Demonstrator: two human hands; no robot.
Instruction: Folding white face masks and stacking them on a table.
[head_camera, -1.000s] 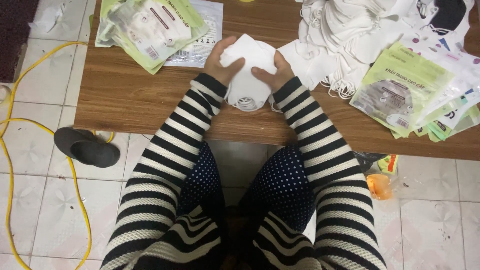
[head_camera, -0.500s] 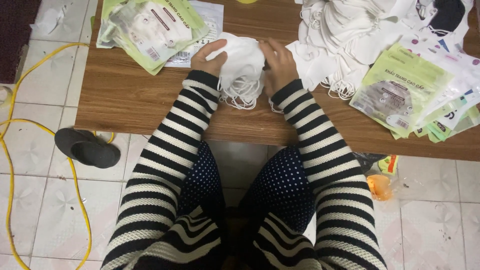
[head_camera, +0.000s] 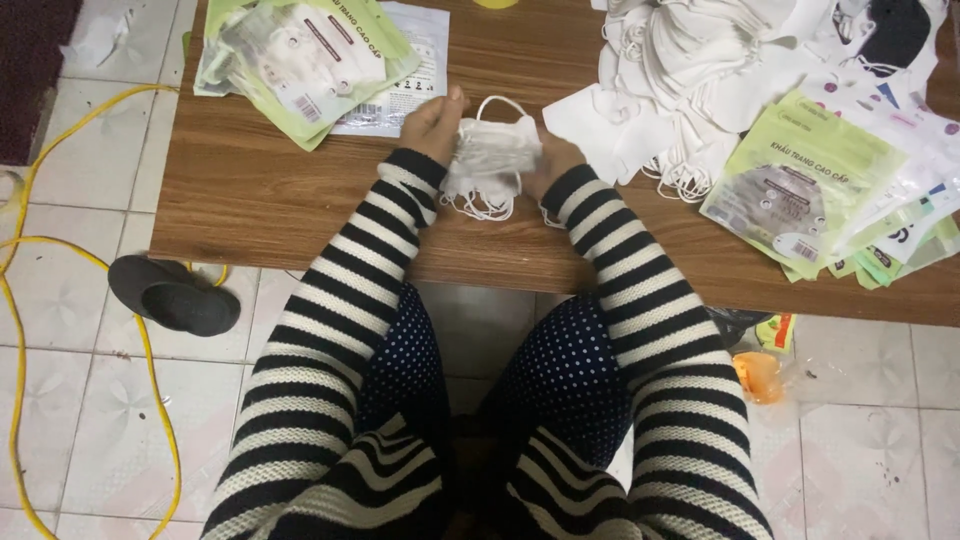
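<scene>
1. Two hands, one bundle: your left hand and right hand press a folded stack of white masks between them, just above the near half of the surface.
2. The stack's long axis runs left to right, from one palm to the other, so each grip sits at an end of it. Neither hand is nearer; it lies midway between them.
3. Both grips are closed on the stack: left fingers curl over the far-left end, right hand clamps the right end. How many masks are in it, I cannot tell.
4. Ear loops hang from the near edge and one arches over the far edge.
5. One loose heap of white masks lies to your right, close beside the right hand.
6. Two piles of green-and-white packets: one far left, one far right.
7. One dark slipper and one yellow cable lie on the floor at your left.
</scene>
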